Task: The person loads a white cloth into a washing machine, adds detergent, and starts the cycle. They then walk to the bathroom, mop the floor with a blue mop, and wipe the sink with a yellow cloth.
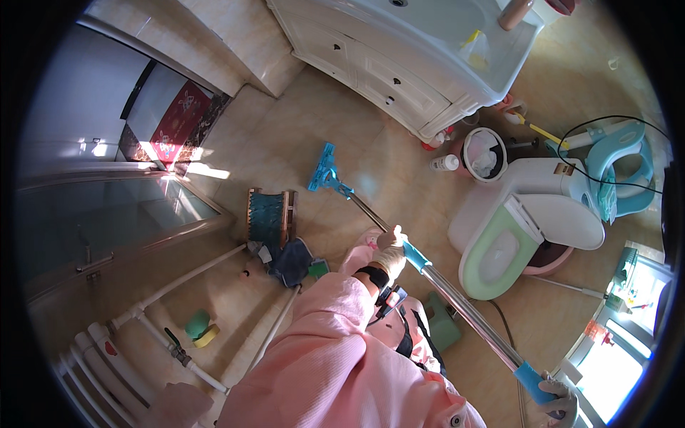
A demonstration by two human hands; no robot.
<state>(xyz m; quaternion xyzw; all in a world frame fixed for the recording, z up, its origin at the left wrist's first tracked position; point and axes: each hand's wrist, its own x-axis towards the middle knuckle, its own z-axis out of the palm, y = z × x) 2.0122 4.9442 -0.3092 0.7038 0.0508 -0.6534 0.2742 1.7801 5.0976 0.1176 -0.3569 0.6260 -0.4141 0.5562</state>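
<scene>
My left hand (390, 249), in a pale glove, is wrapped around the pole of a mop (465, 305) just above its middle blue sleeve. At the lower right, my gloved right hand (562, 401) grips the blue end of the same pole. The mop's blue plastic head (324, 168) is over the tiled floor (364, 128), ahead of my pink shoe (361, 249). Whether the head presses on the tiles I cannot tell. A folding stool (267, 216) with a dark green woven seat stands left of the pole, beside a dark blue cloth (291, 262).
A toilet (495, 257) and a lined waste bin (484, 155) stand right, with a white bottle (444, 163) beside the bin. A washbasin cabinet (369, 69) is ahead. White pipes (182, 283) and a glass door (118, 219) lie left. A green jug (441, 323) is near my legs.
</scene>
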